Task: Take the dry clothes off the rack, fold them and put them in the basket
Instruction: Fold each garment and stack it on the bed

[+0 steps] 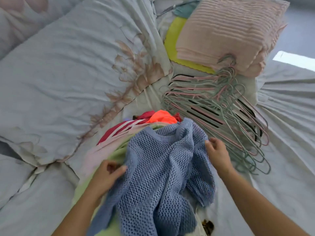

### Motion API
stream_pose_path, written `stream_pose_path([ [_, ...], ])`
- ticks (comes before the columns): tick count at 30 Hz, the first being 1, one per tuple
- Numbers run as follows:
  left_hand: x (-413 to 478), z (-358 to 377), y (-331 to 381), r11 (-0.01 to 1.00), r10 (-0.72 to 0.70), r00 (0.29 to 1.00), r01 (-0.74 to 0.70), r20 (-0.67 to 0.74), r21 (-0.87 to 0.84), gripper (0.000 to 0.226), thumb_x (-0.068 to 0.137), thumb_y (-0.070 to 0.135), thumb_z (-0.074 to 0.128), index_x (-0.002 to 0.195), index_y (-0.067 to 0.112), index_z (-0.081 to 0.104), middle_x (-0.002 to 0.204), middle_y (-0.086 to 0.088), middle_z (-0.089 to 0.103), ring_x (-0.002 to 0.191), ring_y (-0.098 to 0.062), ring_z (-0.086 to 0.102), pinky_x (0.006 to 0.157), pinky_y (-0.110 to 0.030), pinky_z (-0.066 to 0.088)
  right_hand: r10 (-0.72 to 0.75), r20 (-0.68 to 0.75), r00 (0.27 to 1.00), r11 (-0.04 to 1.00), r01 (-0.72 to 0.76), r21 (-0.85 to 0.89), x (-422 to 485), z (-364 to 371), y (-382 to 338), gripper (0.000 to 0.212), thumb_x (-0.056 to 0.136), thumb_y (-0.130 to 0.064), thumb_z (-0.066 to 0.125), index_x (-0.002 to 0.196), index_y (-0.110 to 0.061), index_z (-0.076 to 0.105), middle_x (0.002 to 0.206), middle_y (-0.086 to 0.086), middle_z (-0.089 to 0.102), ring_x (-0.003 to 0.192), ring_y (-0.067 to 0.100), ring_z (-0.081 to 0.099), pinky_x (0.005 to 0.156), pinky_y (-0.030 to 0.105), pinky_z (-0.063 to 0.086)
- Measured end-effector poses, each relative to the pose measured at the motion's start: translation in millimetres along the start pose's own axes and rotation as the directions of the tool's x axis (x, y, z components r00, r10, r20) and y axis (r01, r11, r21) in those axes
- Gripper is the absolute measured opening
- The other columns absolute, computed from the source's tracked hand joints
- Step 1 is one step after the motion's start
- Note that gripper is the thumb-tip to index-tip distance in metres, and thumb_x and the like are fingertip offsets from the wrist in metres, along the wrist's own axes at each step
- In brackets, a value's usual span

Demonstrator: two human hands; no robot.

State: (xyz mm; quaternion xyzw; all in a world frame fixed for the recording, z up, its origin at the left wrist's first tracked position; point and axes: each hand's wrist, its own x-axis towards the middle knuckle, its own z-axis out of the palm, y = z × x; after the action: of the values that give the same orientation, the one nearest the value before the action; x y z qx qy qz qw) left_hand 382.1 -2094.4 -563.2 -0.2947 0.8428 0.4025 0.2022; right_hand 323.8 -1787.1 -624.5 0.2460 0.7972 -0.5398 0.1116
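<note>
Your blue knitted sweater (158, 167) lies crumpled on top of a pile of clothes (119, 130) on the bed (281, 133), right in front of you. Its neckline points away from you and its hem comes toward you, so its long axis runs from near to far. A sleeve hangs down on the right side.

Your left grip (107, 174) is at the sweater's left edge, fingers curled and thumb pressed onto the knit, pinching that edge. Your right grip (216, 154) is at the right shoulder, its fingers bent round a fold of the knit there. Both are slightly blurred.

Just beyond your right grip lies a heap of pink and green hangers (221, 108). Behind them sits a folded pink knit (230, 34) on a yellow cloth (172, 40). A flowered quilt (68, 74) spreads to the left.
</note>
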Motion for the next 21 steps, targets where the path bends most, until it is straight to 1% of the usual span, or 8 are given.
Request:
stream_pose_path([
  [3, 27.3, 18.1, 36.7, 0.986, 0.165, 0.986, -0.165, -0.017, -0.001, 0.047, 0.075, 0.039, 0.073, 0.105, 0.016, 0.044, 0.100, 0.000, 0.053, 0.094, -0.020, 0.053, 0.082, -0.033, 0.043, -0.064, -0.008, 0.998, 0.992, 0.062, -0.112, 22.5, 17.9, -14.0, 0.055, 0.093, -0.035, 0.053, 0.136, -0.003, 0.041, 0.138, 0.017, 0.042, 0.124, 0.029, 0.043, 0.103, 0.041, 0.036],
  [7, 49.9, 44.9, 64.0, 0.978, 0.203, 0.979, -0.204, 0.026, 0.033, 0.048, 0.081, 0.030, 0.070, 0.123, 0.014, 0.054, 0.114, 0.001, 0.058, 0.105, -0.020, 0.057, 0.092, -0.033, 0.043, -0.144, 0.017, 0.989, 0.965, 0.144, -0.219, 43.4, 43.9, -32.4, 0.050, 0.099, -0.031, 0.040, 0.143, -0.008, 0.034, 0.154, 0.012, 0.020, 0.142, 0.029, 0.015, 0.113, 0.040, 0.014],
  [10, 54.6, 38.2, 65.8, 0.975, 0.213, 0.975, -0.208, 0.068, -0.076, 0.028, 0.086, 0.021, 0.065, 0.113, 0.013, 0.062, 0.112, -0.007, 0.066, 0.100, -0.025, 0.063, 0.092, -0.043, 0.049, 0.008, 0.057, 0.998, 0.977, 0.004, -0.214, 63.2, 40.9, -24.6, 0.047, 0.100, -0.035, 0.035, 0.140, -0.012, 0.037, 0.145, 0.013, 0.040, 0.134, 0.032, 0.034, 0.111, 0.044, 0.025],
  [12, 53.9, 26.0, 64.2, 0.969, 0.204, 0.972, -0.183, 0.120, -0.168, 0.022, 0.086, 0.014, 0.065, 0.107, 0.018, 0.059, 0.108, -0.006, 0.067, 0.098, -0.024, 0.064, 0.090, -0.043, 0.050, 0.085, 0.063, 0.994, 0.964, -0.066, -0.258, 68.2, 31.6, -15.1, 0.043, 0.096, -0.040, 0.045, 0.127, -0.012, 0.051, 0.123, 0.009, 0.058, 0.117, 0.031, 0.052, 0.101, 0.042, 0.037],
  [14, 51.9, 14.4, 63.5, 0.961, 0.201, 0.962, -0.157, 0.187, -0.227, 0.027, 0.084, 0.011, 0.066, 0.107, 0.022, 0.057, 0.107, -0.002, 0.066, 0.095, -0.019, 0.064, 0.085, -0.037, 0.052, 0.092, 0.080, 0.993, 0.974, -0.073, -0.213, 66.0, 20.2, -8.0, 0.031, 0.090, -0.037, 0.060, 0.101, -0.008, 0.061, 0.089, 0.007, 0.059, 0.084, 0.027, 0.059, 0.077, 0.033, 0.042],
  [16, 48.0, 5.2, 62.8, 0.964, 0.215, 0.948, -0.167, 0.235, -0.207, 0.030, 0.082, 0.013, 0.068, 0.108, 0.024, 0.058, 0.105, 0.004, 0.067, 0.092, -0.014, 0.064, 0.076, -0.027, 0.051, 0.086, 0.130, 0.988, 0.991, -0.070, -0.118, 55.9, 4.5, -2.5, 0.032, 0.086, -0.032, 0.067, 0.070, -0.009, 0.051, 0.063, 0.005, 0.044, 0.055, 0.019, 0.040, 0.056, 0.026, 0.031],
  [19, 41.7, -3.4, 68.6, 0.970, 0.240, 0.940, -0.226, 0.243, -0.087, 0.014, 0.087, 0.022, 0.062, 0.098, 0.030, 0.063, 0.099, 0.012, 0.067, 0.088, -0.007, 0.064, 0.077, -0.025, 0.050, 0.043, 0.174, 0.984, 0.999, -0.047, 0.021, 34.4, -32.0, 4.2, 0.030, 0.084, -0.027, 0.068, 0.068, -0.008, 0.051, 0.060, 0.005, 0.044, 0.052, 0.015, 0.039, 0.044, 0.019, 0.031],
  [21, 36.4, -7.2, 75.6, 0.971, 0.234, 0.942, -0.236, 0.241, -0.019, 0.011, 0.090, 0.024, 0.058, 0.093, 0.018, 0.067, 0.093, 0.008, 0.067, 0.086, -0.009, 0.062, 0.076, -0.025, 0.046, -0.024, 0.131, 0.991, 0.991, 0.006, 0.134, 20.6, -61.6, 8.7, 0.022, 0.087, -0.022, 0.064, 0.077, -0.004, 0.057, 0.068, 0.006, 0.051, 0.061, 0.016, 0.047, 0.053, 0.020, 0.039],
])
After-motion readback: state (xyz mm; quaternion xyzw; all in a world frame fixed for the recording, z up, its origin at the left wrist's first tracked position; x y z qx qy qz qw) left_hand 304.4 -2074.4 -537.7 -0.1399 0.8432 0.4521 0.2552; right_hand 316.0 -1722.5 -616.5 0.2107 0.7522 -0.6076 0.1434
